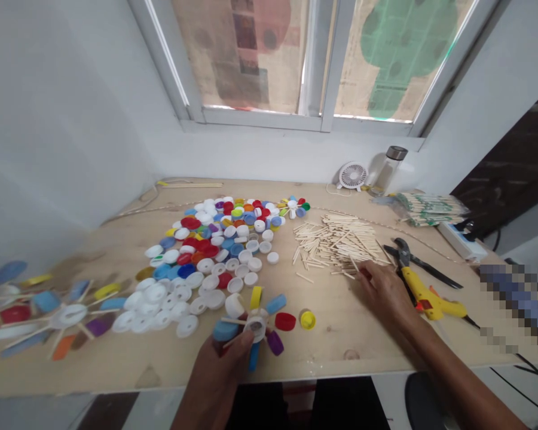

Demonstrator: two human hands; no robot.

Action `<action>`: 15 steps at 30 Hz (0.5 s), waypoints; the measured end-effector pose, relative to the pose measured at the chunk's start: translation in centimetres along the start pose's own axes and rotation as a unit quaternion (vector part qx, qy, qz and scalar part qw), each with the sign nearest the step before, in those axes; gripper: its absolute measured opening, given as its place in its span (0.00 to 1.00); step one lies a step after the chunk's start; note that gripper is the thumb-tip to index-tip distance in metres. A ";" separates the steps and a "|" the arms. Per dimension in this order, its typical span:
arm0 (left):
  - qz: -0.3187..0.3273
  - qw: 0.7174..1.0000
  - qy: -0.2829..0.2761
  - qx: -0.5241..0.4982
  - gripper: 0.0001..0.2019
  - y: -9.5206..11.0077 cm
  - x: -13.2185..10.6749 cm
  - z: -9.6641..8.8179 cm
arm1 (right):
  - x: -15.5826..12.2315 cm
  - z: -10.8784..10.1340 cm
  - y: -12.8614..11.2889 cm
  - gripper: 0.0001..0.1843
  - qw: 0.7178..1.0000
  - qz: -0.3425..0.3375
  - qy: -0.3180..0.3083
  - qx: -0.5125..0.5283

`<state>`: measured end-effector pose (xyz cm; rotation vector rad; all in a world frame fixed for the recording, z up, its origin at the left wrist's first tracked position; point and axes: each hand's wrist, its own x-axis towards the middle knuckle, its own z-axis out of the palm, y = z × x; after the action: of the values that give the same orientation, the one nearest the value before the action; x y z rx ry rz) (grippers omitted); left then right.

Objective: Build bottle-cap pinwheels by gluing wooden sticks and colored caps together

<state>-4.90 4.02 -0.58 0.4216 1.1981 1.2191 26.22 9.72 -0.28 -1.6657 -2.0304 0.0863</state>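
Observation:
My left hand (226, 364), at the table's front edge, is closed on a bottle-cap wheel (256, 327). Its white hub cap has short sticks fanning out, tipped with yellow, blue, red and purple caps. A loose yellow cap (308, 320) lies just right of it. My right hand (383, 292) reaches to the front of a pile of short wooden sticks (341, 239). A wooden stick (354, 263) shows at its pinched thumb and fingers. Left of the pile spreads a big heap of loose bottle caps (206, 249), with many white ones toward the front.
Similar cap wheels (67, 316) lie at the left, and a smaller one (292, 206) at the back. To the right are black-handled cutters (403, 254) and a yellow glue gun (434, 301). Behind stand a fan (353, 175), a bottle (389, 170), bagged sticks (430, 208) and a power strip (464, 242).

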 end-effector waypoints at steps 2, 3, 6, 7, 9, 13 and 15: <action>-0.002 1.000 0.006 -0.012 0.20 -0.1 -0.1 0.0 | 0.1 0.2 0.2 0.10 0.999 0.026 0.002 0.038; -0.005 1.000 0.007 -0.017 0.21 -0.2 -0.1 0.0 | 0.2 0.2 0.3 0.10 0.997 0.040 0.005 0.060; -0.010 1.000 0.002 -0.023 0.21 -0.3 -0.2 0.0 | 0.4 0.3 0.4 0.11 0.987 0.083 0.006 0.137; -0.009 1.000 -0.001 -0.021 0.20 -0.3 -0.2 0.0 | 0.5 0.3 0.4 0.12 0.982 0.096 0.003 0.165; -0.011 1.000 -0.009 -0.010 0.19 -0.3 -0.1 0.0 | 0.6 0.3 0.2 0.14 0.968 0.115 -0.005 0.222; -0.009 1.000 -0.009 0.002 0.18 -0.3 0.0 0.2 | 0.8 0.4 -0.3 0.17 0.938 0.144 -0.008 0.315; -0.006 1.000 0.000 -0.004 0.18 -0.3 0.0 0.3 | 0.8 0.4 -0.5 0.18 0.924 0.158 -0.010 0.348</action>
<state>-4.51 4.03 -0.70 0.4080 1.1945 1.2131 25.49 10.46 -0.12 -1.4836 -1.4565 0.8355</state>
